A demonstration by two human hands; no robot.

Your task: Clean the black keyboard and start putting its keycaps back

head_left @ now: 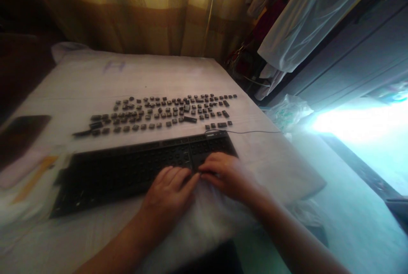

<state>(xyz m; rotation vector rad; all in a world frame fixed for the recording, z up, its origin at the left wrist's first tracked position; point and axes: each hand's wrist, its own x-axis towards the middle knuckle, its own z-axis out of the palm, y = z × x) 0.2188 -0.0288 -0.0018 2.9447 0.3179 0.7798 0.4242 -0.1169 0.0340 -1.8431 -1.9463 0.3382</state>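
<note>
A long black keyboard [121,165] lies aslant in front of me, its right part under my hands. My left hand [174,184] is closed at the keyboard's front edge, fingers curled on its top and the thumb reaching toward my right hand. Thumb and fingers of my right hand [223,174] are pinched together low on the keyboard's right part. Whatever is between those fingertips is too small and dark to make out. Beyond the keyboard, many loose black keycaps [152,126] lie in rough rows, with a longer keycap [190,119] among them.
A pale cloth covers the table [178,74]. A thin cable [251,132] runs right from the keyboard's back edge. At left lie a dark flat object [24,135] and a blurred orange strip [36,176]. A clear plastic bag [290,110] sits beyond the right edge, below hanging clothes [287,40].
</note>
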